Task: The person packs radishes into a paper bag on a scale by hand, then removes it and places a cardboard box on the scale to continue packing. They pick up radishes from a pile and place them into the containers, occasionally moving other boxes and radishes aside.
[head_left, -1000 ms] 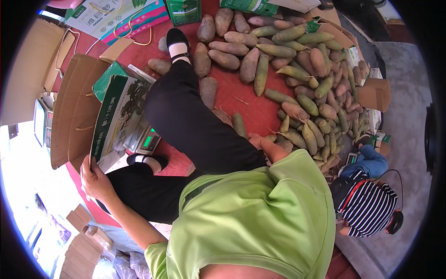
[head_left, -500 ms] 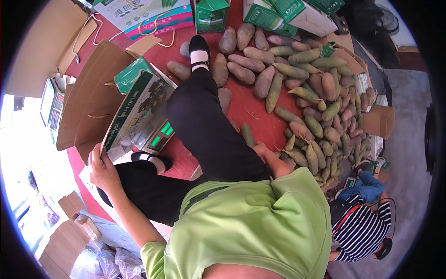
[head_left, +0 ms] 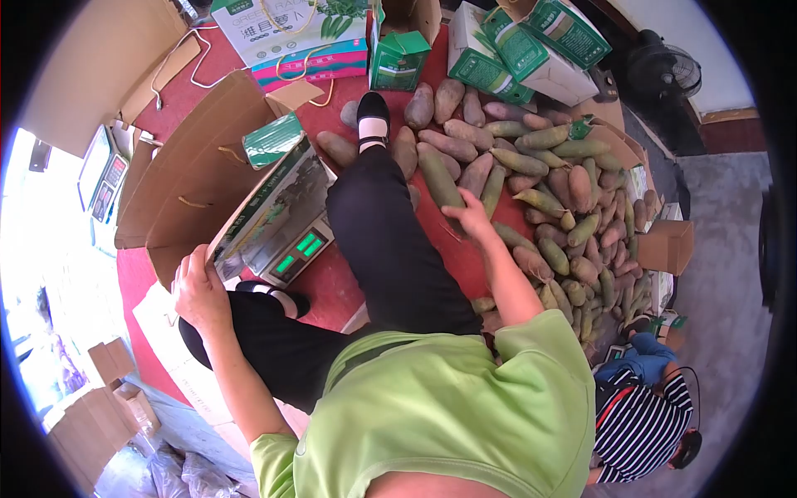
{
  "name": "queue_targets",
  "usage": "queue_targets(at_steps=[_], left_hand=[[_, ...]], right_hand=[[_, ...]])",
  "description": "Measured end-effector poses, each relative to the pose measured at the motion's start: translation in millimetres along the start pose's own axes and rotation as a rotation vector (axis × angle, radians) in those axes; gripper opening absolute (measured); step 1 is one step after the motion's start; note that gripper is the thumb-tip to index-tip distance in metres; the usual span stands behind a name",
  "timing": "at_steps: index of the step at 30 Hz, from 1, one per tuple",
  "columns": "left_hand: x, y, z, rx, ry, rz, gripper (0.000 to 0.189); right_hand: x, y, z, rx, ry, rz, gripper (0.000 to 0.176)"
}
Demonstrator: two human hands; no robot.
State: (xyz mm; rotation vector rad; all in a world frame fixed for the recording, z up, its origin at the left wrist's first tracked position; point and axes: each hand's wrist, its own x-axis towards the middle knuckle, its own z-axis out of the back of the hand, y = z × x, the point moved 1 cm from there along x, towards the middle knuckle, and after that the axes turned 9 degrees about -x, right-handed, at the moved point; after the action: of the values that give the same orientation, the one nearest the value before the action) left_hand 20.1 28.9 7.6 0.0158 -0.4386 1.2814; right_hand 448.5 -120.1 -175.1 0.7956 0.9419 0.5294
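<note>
My right hand is closed around the lower end of a long green radish. The radish is held over the red floor covering beside my leg, its far end over the near radishes. On the other side, my left hand grips the edge of an open carton with a printed, dark-bordered side panel. That carton stands tilted on a scale with lit green displays, between my legs. Its inside is mostly hidden from here.
A big heap of radishes spreads to the right. Green and white gift boxes and a printed carton stand at the back. Another scale is at left. A person in a striped shirt crouches at lower right, near a fan further back.
My right hand has moved forward from beside my thigh, bringing the green radish up with it. My left hand keeps its hold on the carton. The whole view has shifted slightly.
</note>
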Motion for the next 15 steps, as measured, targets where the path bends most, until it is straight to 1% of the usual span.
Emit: queue_targets(at_steps=[2,3,4,6,8,9,10,13,15], left_hand=[[-0.4,0.4,0.7,0.006,0.008,0.005,0.020],[-0.3,0.4,1.2,0.015,0.023,0.007,0.021],[0.0,-0.1,1.9,0.013,0.018,0.009,0.021],[0.5,-1.2,3.0,0.008,0.040,0.017,0.021],[0.7,-0.6,3.4,0.010,0.028,0.010,0.021],[0.5,-0.8,3.3,0.016,0.024,-0.002,0.021],[0.1,-1.1,3.7,0.014,0.022,-0.001,0.021],[1.3,-1.8,4.3,0.004,0.034,0.009,0.021],[0.7,-2.0,5.2,0.017,0.038,0.004,0.022]], right_hand=[[29.0,19.8,-1.3,-0.275,-0.096,0.303,0.060],[25.9,52.4,-2.9,-0.322,-0.104,0.421,0.060],[14.3,98.6,-5.1,-0.368,-0.113,0.539,0.060],[5.6,159.0,-13.5,-0.446,-0.110,0.723,0.059],[-21.4,243.5,-35.1,-0.508,-0.078,0.952,0.057],[-20.4,259.0,-48.2,-0.514,-0.150,1.112,0.056],[-30.9,281.1,-57.9,-0.559,-0.079,1.107,0.055],[-42.2,315.7,-103.8,-0.657,-0.066,1.269,0.054],[-55.1,334.1,-133.0,-0.806,-0.008,1.277,0.051]])
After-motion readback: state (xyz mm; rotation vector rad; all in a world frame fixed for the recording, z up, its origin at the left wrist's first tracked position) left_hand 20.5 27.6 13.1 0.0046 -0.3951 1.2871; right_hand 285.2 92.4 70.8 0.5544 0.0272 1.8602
